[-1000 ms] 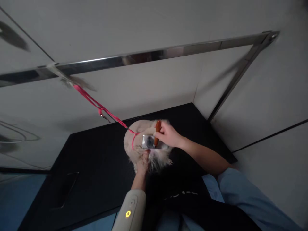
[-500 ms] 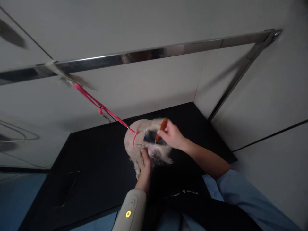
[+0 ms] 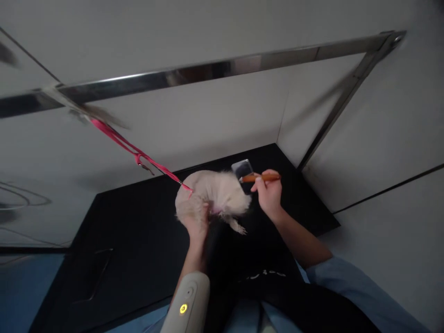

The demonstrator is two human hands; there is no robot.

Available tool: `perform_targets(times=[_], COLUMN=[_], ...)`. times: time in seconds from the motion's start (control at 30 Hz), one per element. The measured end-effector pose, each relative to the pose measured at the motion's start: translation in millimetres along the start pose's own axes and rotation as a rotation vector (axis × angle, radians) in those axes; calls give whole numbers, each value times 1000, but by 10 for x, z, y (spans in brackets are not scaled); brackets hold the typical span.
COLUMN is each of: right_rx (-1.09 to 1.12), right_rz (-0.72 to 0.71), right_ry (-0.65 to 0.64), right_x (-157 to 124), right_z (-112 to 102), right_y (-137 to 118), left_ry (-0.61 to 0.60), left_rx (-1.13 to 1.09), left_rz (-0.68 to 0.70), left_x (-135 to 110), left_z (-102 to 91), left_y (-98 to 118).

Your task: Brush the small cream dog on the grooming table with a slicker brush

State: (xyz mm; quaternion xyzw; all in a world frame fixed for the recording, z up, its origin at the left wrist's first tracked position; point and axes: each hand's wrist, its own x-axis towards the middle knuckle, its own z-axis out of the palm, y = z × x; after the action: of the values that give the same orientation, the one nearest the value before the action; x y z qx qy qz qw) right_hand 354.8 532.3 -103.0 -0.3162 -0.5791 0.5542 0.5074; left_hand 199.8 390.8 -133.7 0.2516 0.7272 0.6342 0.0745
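A small cream-coated dog (image 3: 217,187) is on a black grooming table, its back clipped short and longer fluffy fur on its right end. My left hand (image 3: 196,224) grips the dog from the near side, the fingers partly sunk in fur; which body part they hold is unclear. In my right hand (image 3: 271,196) is a slicker brush (image 3: 263,177) with an orange-brown handle and a square head, held just beside the fluffy fur on the right. One paw (image 3: 237,226) sticks out toward me. A pink grooming loop (image 3: 152,162) runs down to the dog.
The black table (image 3: 138,249) stands against pale wall panels. A shiny metal bar (image 3: 194,74) crosses above it, with the loop tied on at left. A pale device (image 3: 189,300) with a yellow light covers my left forearm. Cables (image 3: 24,196) hang at far left.
My right hand has moved the brush off the dog's fur toward the right and turned it. My left hand has shifted up and left, and the dog's posture has changed.
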Motion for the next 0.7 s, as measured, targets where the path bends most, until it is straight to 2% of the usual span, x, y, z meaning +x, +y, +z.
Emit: perform_targets(times=[0.1,0.13,0.23,0.27,0.37,0.4,0.53,0.57,0.67,0.7], right_rx=[40,44,17,9,30,37,1,1,54,69], right_rz=[39,46,0,-8,75,113,110,111,195,214], right_ry=[-192,-185,22,31,-171,-199,-2,-37,-286,-292], right_x=[-85,-102,-141,-163,-252,-276,-303,-296,-238,-207], right_z=[0,-7,-49,-63,-91,-103,-174,-184,-167,-150], right_y=[44,64,122,143,212,237,314,325,333,328], left_ry=[49,55,61,54,46,32,-76,-94,-107,-116], left_rx=[31,27,4,0,22,28,-4,-5,-11,-30], left_rz=[-6,-22,-49,-51,-48,-47,-29,-26,-56,-90], left_x=[118,137,148,140,100,82,-6,-31,-103,-126], left_z=[24,39,76,82,76,68,17,0,-60,-82], left_y=[115,132,135,129,115,112,58,26,-98,-138])
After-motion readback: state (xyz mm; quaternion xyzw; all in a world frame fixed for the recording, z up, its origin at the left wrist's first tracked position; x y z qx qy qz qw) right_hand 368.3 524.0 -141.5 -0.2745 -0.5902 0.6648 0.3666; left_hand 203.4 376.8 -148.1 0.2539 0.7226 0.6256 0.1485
